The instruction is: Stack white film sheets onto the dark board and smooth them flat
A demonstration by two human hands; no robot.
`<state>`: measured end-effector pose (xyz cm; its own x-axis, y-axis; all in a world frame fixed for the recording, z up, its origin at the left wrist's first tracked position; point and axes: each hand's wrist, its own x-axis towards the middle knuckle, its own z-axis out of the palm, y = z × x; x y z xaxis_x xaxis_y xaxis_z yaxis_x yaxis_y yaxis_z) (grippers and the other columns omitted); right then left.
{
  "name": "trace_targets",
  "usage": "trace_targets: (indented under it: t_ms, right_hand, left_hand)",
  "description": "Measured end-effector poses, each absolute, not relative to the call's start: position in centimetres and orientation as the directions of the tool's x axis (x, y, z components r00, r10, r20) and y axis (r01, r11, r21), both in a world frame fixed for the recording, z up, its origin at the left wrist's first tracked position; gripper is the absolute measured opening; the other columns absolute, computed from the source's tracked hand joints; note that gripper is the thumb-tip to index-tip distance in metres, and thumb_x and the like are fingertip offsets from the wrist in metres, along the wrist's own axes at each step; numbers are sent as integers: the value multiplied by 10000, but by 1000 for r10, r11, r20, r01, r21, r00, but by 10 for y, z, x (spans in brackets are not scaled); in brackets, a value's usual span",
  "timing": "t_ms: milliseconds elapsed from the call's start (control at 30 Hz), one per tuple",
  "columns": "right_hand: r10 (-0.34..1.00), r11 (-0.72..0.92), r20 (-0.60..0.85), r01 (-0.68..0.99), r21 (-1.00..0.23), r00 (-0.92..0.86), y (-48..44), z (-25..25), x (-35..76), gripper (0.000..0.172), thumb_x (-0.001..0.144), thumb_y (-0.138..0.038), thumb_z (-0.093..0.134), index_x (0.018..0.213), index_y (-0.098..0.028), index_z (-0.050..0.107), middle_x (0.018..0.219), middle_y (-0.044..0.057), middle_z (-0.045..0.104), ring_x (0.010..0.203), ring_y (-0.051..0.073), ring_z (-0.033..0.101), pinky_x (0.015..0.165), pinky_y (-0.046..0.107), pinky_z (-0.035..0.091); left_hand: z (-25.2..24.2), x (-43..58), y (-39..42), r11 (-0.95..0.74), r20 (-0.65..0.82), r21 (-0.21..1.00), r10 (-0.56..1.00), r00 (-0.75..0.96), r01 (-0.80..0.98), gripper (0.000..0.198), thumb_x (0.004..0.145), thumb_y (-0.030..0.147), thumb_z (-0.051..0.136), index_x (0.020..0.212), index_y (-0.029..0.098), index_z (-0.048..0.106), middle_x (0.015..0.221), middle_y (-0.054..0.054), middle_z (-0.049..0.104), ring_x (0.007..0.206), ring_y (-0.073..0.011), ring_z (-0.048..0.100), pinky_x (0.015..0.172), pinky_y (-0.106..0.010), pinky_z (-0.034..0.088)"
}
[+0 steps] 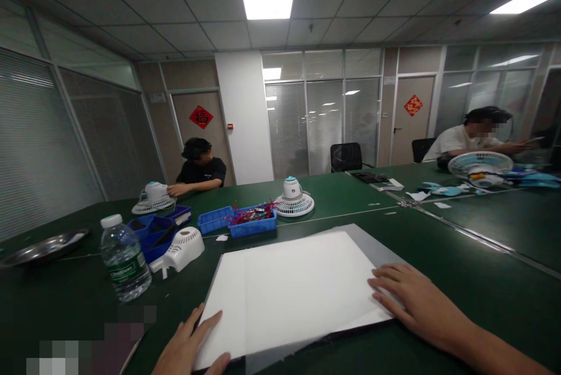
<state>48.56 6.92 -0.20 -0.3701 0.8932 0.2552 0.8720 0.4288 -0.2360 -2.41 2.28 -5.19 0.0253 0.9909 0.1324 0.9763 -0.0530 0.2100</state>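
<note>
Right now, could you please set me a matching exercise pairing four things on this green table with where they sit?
Things:
1. white sheet
2. water bottle
3. metal tray
4. blue bin of wires

Places:
A. far left edge
B. under both hands
C. beside the middle fan
D. left of the sheet, near the white fan cover

Pairs: 1-B, 2-D, 3-A, 4-C

Green table (pixel 460 258) bears white sheet (pixel 289 293), bottle (pixel 125 258), bins (pixel 236 220).

The scene is viewed from a single head-worn camera, faced forward across the green table (pixel 460 258), with the white sheet (pixel 289 293) seen close below and the room beyond.
</note>
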Motion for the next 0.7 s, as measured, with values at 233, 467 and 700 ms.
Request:
trace_targets:
  t_ms: [233, 467, 700]
  right_hand:
    - [783, 622, 162, 747, -236, -601, 43, 12, 450, 398, 1003, -536, 463, 1309, -377, 662, 1380, 38, 657, 1311, 284, 558, 1138, 532, 414]
    - [779, 627, 192, 739, -245, -597, 56, -4, 466, 432, 1002, -501, 493, 1416, -405, 571, 1452, 19, 606, 1374, 286, 502, 1170, 536, 381]
    - [840, 535, 273, 798, -276, -469, 59, -5, 475, 426, 1005, -518, 473, 1380, -377, 620, 1435, 30, 622, 1352, 292, 525, 1154, 531, 401]
  left_hand:
    - [-31, -20, 16, 8, 212, 191, 976, -49, 982, 692, 937, 641, 326, 1439, 232, 571, 1616, -130, 405, 1469, -342, 400, 1198, -598, 305]
    - [-24, -60, 33, 192, 310, 97, 926, -213, 977, 831, 865, 750, 334, 1401, 177, 608, 1593, -188, 420, 1439, -378, 439, 1175, -552, 346]
    - [-27, -80, 39, 151, 334, 108, 925, -179, 983, 783, 900, 693, 352, 1397, 138, 591, 1499, -173, 548, 1440, -392, 426, 1168, -590, 343]
